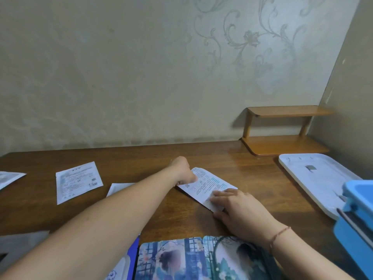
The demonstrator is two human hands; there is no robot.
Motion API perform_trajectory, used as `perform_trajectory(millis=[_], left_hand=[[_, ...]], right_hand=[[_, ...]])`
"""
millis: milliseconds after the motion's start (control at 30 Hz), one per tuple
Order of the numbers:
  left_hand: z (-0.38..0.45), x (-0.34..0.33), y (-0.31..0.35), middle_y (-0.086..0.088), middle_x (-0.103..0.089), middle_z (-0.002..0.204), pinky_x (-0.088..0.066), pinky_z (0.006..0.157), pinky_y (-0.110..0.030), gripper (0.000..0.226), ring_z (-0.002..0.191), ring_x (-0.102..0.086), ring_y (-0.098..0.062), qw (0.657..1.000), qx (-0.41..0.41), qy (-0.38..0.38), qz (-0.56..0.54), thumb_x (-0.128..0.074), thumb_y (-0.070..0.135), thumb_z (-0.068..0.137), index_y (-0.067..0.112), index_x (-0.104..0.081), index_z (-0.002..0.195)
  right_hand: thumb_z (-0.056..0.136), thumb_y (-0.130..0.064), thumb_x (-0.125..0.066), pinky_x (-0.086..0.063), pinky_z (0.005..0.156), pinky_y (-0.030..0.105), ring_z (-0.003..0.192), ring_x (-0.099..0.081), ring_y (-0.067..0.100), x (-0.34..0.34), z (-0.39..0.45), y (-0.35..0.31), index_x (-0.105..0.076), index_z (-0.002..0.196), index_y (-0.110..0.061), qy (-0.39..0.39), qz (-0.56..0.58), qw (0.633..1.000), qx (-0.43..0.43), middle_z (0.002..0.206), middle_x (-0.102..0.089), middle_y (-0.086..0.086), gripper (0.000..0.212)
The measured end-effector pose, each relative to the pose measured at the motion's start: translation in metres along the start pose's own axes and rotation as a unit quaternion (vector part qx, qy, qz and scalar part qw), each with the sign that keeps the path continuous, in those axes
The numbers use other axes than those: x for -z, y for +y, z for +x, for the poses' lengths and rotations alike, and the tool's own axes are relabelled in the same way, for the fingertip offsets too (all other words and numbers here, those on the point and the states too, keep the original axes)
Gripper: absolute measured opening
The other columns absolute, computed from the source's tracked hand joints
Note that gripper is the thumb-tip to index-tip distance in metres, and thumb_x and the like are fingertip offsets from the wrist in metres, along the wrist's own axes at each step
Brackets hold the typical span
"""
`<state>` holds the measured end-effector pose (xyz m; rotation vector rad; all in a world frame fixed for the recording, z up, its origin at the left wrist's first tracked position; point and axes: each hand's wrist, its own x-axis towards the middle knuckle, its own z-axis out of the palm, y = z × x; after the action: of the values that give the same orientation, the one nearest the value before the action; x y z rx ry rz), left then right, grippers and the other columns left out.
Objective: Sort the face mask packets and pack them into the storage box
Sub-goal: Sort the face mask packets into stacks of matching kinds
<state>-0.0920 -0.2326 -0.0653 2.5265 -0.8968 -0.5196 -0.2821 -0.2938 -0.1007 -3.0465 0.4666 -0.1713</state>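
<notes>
A white face mask packet [207, 184] with blue print lies on the brown table [141, 158], angled toward the right. My left hand [182, 170] pinches its far left end. My right hand [240, 209] rests on its near right end with fingers spread flat. Another white packet [77, 181] lies flat at the left. A third packet [119, 187] peeks out from behind my left forearm. A packet corner [9, 178] shows at the far left edge. The blue storage box [355, 221] stands at the right edge, its white lid [314, 178] lying beside it.
A small two-tier wooden shelf [282, 130] stands in the back right corner against the wall. Illustrated blue cards or packets [193, 259] lie at the table's near edge. A pale flat object [18, 243] sits at the near left.
</notes>
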Motion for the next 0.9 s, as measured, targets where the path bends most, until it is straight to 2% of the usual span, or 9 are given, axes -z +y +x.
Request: perform_trajectory(millis=[200, 300, 433, 500, 567, 633, 700, 800, 900], left_hand=[[0.000, 0.009, 0.001, -0.008, -0.075, 0.087, -0.058, 0.066, -0.028, 0.052, 0.074, -0.073, -0.016, 0.972, 0.102, -0.093, -0.190, -0.081, 0.013, 0.080, 0.002, -0.057, 0.125], [-0.007, 0.022, -0.004, -0.009, -0.077, 0.094, -0.057, 0.091, -0.039, 0.039, 0.090, -0.074, -0.021, 0.949, 0.096, -0.149, -0.262, -0.076, 0.007, 0.083, 0.005, -0.063, 0.119], [-0.024, 0.036, -0.005, -0.007, -0.076, 0.096, -0.060, 0.080, -0.034, 0.019, 0.087, -0.073, -0.018, 0.945, 0.002, -0.074, -0.318, -0.073, 0.002, 0.085, 0.010, -0.071, 0.102], [-0.039, 0.038, -0.005, -0.007, -0.075, 0.088, -0.054, 0.067, -0.027, 0.009, 0.073, -0.068, -0.012, 0.948, -0.101, 0.065, -0.295, -0.076, 0.005, 0.083, 0.008, -0.071, 0.091], [-0.052, 0.037, -0.011, -0.004, -0.072, 0.076, -0.047, 0.060, -0.023, 0.008, 0.065, -0.061, -0.010, 0.926, -0.253, 0.215, -0.178, -0.077, 0.010, 0.079, 0.011, -0.070, 0.079], [-0.064, 0.032, -0.021, 0.001, -0.073, 0.077, -0.054, 0.065, -0.025, 0.013, 0.070, -0.067, -0.012, 0.869, -0.416, 0.262, -0.044, -0.074, 0.007, 0.077, 0.019, -0.072, 0.080], [-0.076, 0.026, -0.030, -0.004, -0.076, 0.085, -0.059, 0.064, -0.036, 0.022, 0.077, -0.073, -0.023, 0.821, -0.512, 0.251, 0.036, -0.057, 0.002, 0.078, 0.015, -0.074, 0.083], [-0.083, 0.025, -0.042, -0.008, -0.076, 0.093, -0.060, 0.062, -0.039, 0.030, 0.084, -0.072, -0.026, 0.783, -0.557, 0.240, 0.133, -0.047, 0.005, 0.077, 0.008, -0.076, 0.084], [-0.090, 0.034, -0.056, 0.000, -0.057, 0.139, -0.045, 0.106, -0.043, 0.038, 0.130, -0.047, -0.018, 0.861, -0.462, 0.160, 0.140, -0.079, 0.020, 0.071, 0.022, -0.073, 0.109]], right_hand=[[0.091, -0.046, -0.052, -0.034, 0.111, 0.037, 0.139, -0.036, 0.006, 0.001, -0.002, 0.006, -0.052, 0.135, -0.037, -0.004, 0.049, 0.999, -0.012, 0.149, -0.040, -0.020, 0.046], [0.090, -0.040, -0.059, -0.030, 0.116, 0.035, 0.140, -0.033, 0.004, 0.003, -0.003, 0.010, -0.059, 0.130, -0.036, 0.007, 0.128, 0.991, -0.027, 0.147, -0.044, -0.019, 0.040], [0.090, -0.028, -0.063, -0.045, 0.100, 0.028, 0.114, -0.058, 0.010, 0.014, -0.003, 0.006, -0.074, 0.104, -0.022, 0.196, 0.227, 0.945, -0.130, 0.117, -0.068, -0.007, 0.018], [0.093, -0.040, -0.058, -0.056, 0.077, 0.032, 0.091, -0.069, 0.018, 0.025, 0.004, 0.001, -0.073, 0.100, -0.015, 0.197, 0.403, 0.860, -0.242, 0.094, -0.074, 0.001, 0.030], [0.094, -0.054, -0.048, -0.058, 0.079, 0.043, 0.098, -0.069, 0.033, 0.028, 0.016, 0.001, -0.064, 0.110, -0.007, 0.078, 0.665, 0.687, -0.283, 0.103, -0.072, 0.018, 0.052], [0.092, -0.063, -0.042, -0.054, 0.090, 0.051, 0.110, -0.064, 0.040, 0.031, 0.027, 0.000, -0.052, 0.123, -0.004, -0.007, 0.830, 0.500, -0.246, 0.119, -0.064, 0.027, 0.068], [0.094, -0.060, -0.041, -0.054, 0.089, 0.050, 0.112, -0.063, 0.038, 0.031, 0.040, -0.003, -0.048, 0.128, -0.006, -0.003, 0.876, 0.423, -0.232, 0.121, -0.064, 0.026, 0.064], [0.100, -0.026, -0.050, -0.059, 0.075, 0.046, 0.100, -0.069, 0.036, 0.029, 0.059, -0.015, -0.050, 0.128, -0.009, 0.044, 0.840, 0.473, -0.263, 0.117, -0.068, 0.020, 0.033], [0.095, -0.005, -0.054, -0.059, 0.071, 0.045, 0.102, -0.067, 0.037, 0.021, 0.074, -0.021, -0.052, 0.127, -0.010, 0.063, 0.820, 0.508, -0.256, 0.117, -0.066, 0.019, 0.033]])
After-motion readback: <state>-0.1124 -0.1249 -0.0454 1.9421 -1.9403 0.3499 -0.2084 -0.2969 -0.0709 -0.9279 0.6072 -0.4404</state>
